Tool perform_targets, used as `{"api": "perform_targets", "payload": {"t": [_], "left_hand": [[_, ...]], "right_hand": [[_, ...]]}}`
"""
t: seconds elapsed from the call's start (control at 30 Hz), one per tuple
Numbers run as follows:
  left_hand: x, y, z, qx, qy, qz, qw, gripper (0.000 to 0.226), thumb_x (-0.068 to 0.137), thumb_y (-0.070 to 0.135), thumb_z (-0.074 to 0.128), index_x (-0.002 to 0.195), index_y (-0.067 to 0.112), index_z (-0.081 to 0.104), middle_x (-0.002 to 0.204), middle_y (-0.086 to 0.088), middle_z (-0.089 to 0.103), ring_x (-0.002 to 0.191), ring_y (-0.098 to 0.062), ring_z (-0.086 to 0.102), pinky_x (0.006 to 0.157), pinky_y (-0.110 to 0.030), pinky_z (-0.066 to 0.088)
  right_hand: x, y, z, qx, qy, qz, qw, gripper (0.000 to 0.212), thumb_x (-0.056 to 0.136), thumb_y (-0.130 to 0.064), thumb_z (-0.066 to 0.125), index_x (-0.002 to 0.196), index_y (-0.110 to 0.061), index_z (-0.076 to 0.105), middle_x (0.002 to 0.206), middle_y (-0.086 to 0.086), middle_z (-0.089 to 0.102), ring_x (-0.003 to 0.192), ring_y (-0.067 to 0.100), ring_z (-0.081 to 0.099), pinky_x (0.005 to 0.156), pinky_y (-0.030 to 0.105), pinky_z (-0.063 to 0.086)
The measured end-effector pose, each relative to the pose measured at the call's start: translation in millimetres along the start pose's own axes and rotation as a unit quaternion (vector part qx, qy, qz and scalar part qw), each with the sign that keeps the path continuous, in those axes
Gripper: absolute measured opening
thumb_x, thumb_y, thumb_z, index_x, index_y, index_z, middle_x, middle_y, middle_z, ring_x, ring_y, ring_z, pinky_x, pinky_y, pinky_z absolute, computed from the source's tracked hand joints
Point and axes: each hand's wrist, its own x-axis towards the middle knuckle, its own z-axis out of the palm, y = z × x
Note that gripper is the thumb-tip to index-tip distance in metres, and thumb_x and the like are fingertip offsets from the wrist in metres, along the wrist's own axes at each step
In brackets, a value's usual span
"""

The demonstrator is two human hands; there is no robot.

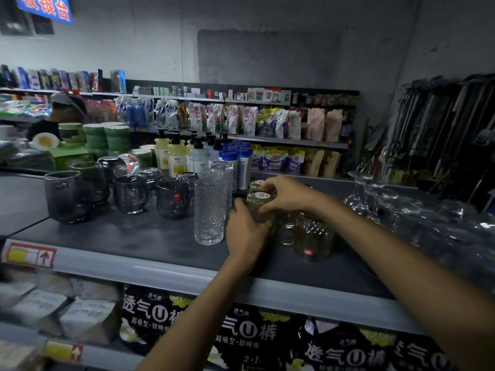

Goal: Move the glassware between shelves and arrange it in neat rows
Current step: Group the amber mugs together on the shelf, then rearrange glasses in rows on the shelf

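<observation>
On the dark top shelf [134, 242] stands a small upturned clear glass [258, 206] with a white sticker on its base. My left hand [245, 231] grips its side from the front left. My right hand [285, 195] curls over its top from the right. A tall textured tumbler [209, 211] stands just left of my hands, another behind it. A ribbed glass mug [312, 236] sits right of the held glass. Smoky dark tumblers [67, 196] stand in rows to the left. Upturned wine glasses [375, 196] stand at the right.
Pump bottles [175, 156] and stacked green bowls [116, 139] stand behind the glassware. The shelf's grey front rail [160, 274] carries a yellow price tag. Black packs fill the shelf below [241, 336]. Mop handles lean at the far right [442, 124].
</observation>
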Motion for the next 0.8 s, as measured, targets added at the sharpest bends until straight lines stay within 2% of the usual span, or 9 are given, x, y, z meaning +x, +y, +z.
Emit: {"api": "perform_targets", "payload": {"t": [0.13, 0.27, 0.33, 0.4, 0.47, 0.53, 0.67, 0.73, 0.8], "left_hand": [[-5.9, 5.6, -5.0, 0.027, -0.028, -0.006, 0.999, 0.073, 0.083, 0.039, 0.080, 0.135, 0.007, 0.039, 0.131, -0.021, 0.058, 0.115, -0.043, 0.062, 0.088, -0.043, 0.049], [-16.1, 11.5, -15.5, 0.082, -0.068, -0.020, 0.994, 0.081, 0.087, 0.025, 0.077, 0.146, 0.001, 0.026, 0.141, -0.026, 0.050, 0.123, -0.045, 0.057, 0.098, -0.045, 0.047], [-23.9, 15.0, -26.7, 0.101, -0.088, -0.013, 0.991, 0.072, 0.090, 0.024, 0.074, 0.142, 0.000, 0.030, 0.139, -0.025, 0.051, 0.124, -0.045, 0.056, 0.099, -0.046, 0.047], [-36.0, 18.8, -43.0, 0.121, -0.092, 0.013, 0.988, 0.061, 0.090, 0.031, 0.073, 0.135, 0.006, 0.041, 0.133, -0.019, 0.057, 0.120, -0.041, 0.060, 0.096, -0.046, 0.051], [-51.1, 22.7, -62.8, 0.158, -0.064, 0.049, 0.984, 0.051, 0.091, 0.038, 0.069, 0.132, 0.017, 0.048, 0.128, -0.007, 0.063, 0.116, -0.033, 0.064, 0.089, -0.041, 0.052], [-63.5, 25.7, -82.8, 0.186, 0.002, 0.095, 0.978, 0.047, 0.092, 0.040, 0.066, 0.133, 0.027, 0.047, 0.124, 0.002, 0.064, 0.111, -0.026, 0.065, 0.084, -0.041, 0.053], [-53.6, 21.0, -109.8, 0.260, 0.148, 0.194, 0.934, 0.052, 0.087, 0.034, 0.071, 0.131, 0.023, 0.046, 0.118, -0.004, 0.063, 0.104, -0.031, 0.061, 0.080, -0.045, 0.052], [-38.1, 15.3, -117.7, 0.315, 0.162, 0.193, 0.915, 0.064, 0.084, 0.038, 0.075, 0.139, 0.020, 0.047, 0.129, -0.010, 0.055, 0.111, -0.034, 0.056, 0.085, -0.045, 0.050], [-24.1, 7.5, -123.2, 0.331, 0.132, 0.167, 0.919, 0.070, 0.086, 0.044, 0.074, 0.146, 0.022, 0.044, 0.143, -0.015, 0.044, 0.123, -0.037, 0.050, 0.092, -0.046, 0.048]], "right_hand": [[-2.2, -2.8, -0.5, -0.016, -0.002, -0.006, 1.000, 0.067, 0.080, -0.030, 0.088, 0.138, -0.012, 0.060, 0.135, 0.005, 0.065, 0.121, 0.020, 0.061, 0.102, 0.033, 0.050], [-2.3, -6.7, -7.4, -0.029, 0.018, -0.024, 0.999, 0.063, 0.084, -0.031, 0.084, 0.138, -0.013, 0.059, 0.135, 0.006, 0.065, 0.119, 0.020, 0.062, 0.091, 0.026, 0.048], [-1.8, -12.3, -14.3, -0.022, 0.044, -0.039, 0.998, 0.058, 0.087, -0.026, 0.082, 0.138, -0.013, 0.059, 0.135, 0.006, 0.064, 0.120, 0.020, 0.061, 0.090, 0.025, 0.047], [2.1, -20.7, -19.8, -0.013, 0.062, -0.058, 0.996, 0.053, 0.088, -0.025, 0.081, 0.136, -0.014, 0.062, 0.132, 0.007, 0.066, 0.117, 0.021, 0.063, 0.095, 0.032, 0.053], [9.9, -30.5, -21.3, -0.012, 0.070, -0.079, 0.994, 0.046, 0.088, -0.023, 0.080, 0.131, -0.015, 0.066, 0.124, 0.006, 0.069, 0.110, 0.021, 0.065, 0.096, 0.038, 0.056], [20.6, -40.9, -17.0, -0.018, 0.070, -0.096, 0.993, 0.040, 0.091, -0.019, 0.077, 0.129, -0.016, 0.068, 0.123, 0.006, 0.070, 0.106, 0.017, 0.065, 0.089, 0.032, 0.054], [41.6, -65.1, -3.5, -0.024, 0.055, -0.110, 0.992, 0.050, 0.094, -0.009, 0.069, 0.142, -0.018, 0.058, 0.136, 0.010, 0.064, 0.110, 0.020, 0.063, 0.085, 0.027, 0.047], [50.5, -74.5, 2.8, -0.035, 0.036, -0.103, 0.993, 0.062, 0.093, -0.003, 0.067, 0.150, -0.022, 0.050, 0.141, 0.011, 0.059, 0.110, 0.024, 0.065, 0.085, 0.031, 0.054], [57.9, -81.0, 8.0, -0.058, 0.011, -0.089, 0.994, 0.066, 0.091, 0.001, 0.068, 0.149, -0.025, 0.049, 0.148, 0.010, 0.055, 0.110, 0.024, 0.066, 0.087, 0.035, 0.057]]}}
